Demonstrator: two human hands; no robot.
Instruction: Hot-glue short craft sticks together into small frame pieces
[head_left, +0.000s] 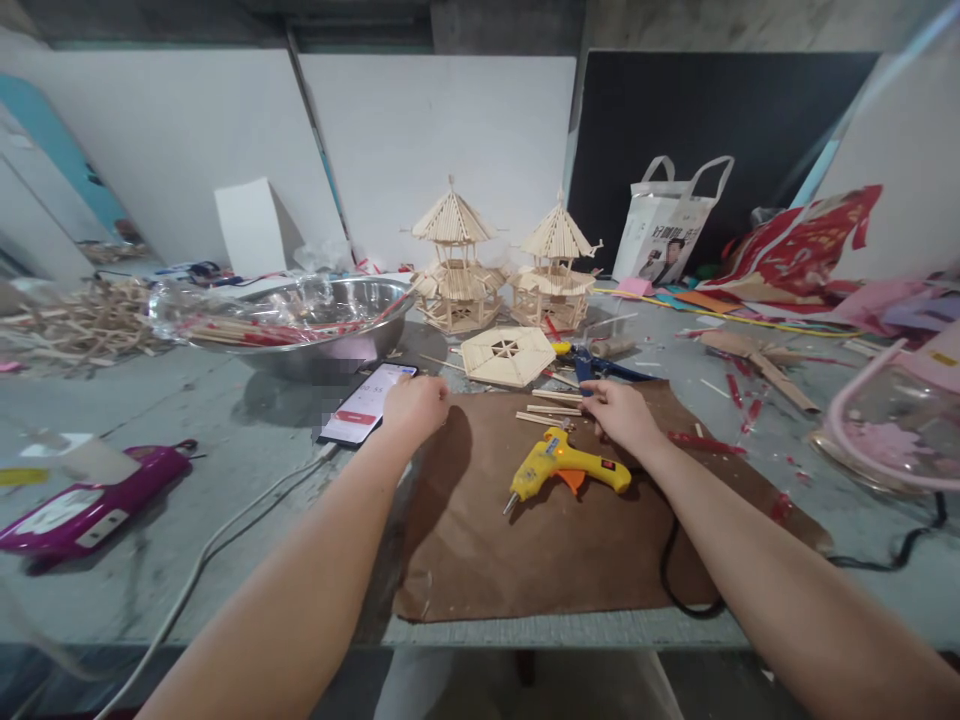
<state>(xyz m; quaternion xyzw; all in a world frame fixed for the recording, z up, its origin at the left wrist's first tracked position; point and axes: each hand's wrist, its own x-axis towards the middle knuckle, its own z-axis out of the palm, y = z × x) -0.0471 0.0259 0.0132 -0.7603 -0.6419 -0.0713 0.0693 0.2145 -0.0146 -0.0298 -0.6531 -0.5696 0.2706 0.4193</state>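
Note:
My left hand (417,408) rests beside the phone (367,403) at the mat's upper left edge, its fingers curled; whatever they may hold is hidden. At the right ends of several thin wooden sticks (553,410), my right hand (616,408) has its fingers bent together, and I cannot make out what is between them. A yellow glue gun (562,466) lies on the brown mat (510,560), nozzle towards the lower left. Behind the sticks is a flat hexagonal wooden piece (508,356). Blue-handled pliers (592,365) lie just beyond my right hand.
Two stick-built pagodas (459,265) (556,270) stand at the back. A metal bowl (300,345) with wrapped sticks is at left, near a purple power strip (97,500). A white bag (664,230), red scraps and a black cord are at right.

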